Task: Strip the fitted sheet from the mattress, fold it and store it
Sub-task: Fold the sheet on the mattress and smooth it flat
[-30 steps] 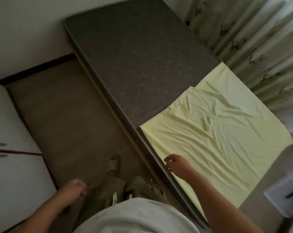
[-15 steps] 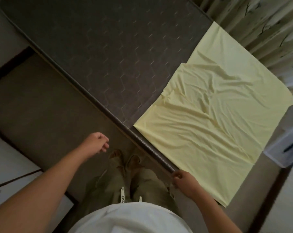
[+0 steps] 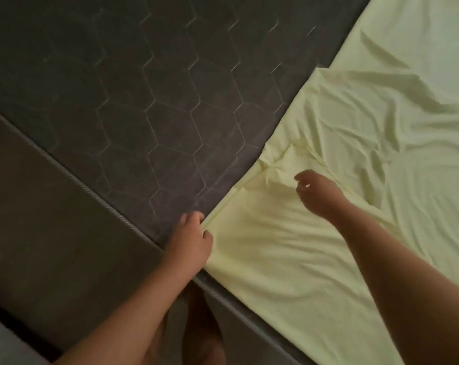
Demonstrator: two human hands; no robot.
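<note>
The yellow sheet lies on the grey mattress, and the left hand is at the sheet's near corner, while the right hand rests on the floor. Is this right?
Not quite. In the head view the right hand is over the yellow sheet, not on the floor. The left hand is indeed at the sheet's near corner on the grey mattress.

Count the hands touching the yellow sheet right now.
1 for certain: the left hand is at the sheet's near corner on the mattress edge. The right hand is over the sheet; contact unclear.
</note>
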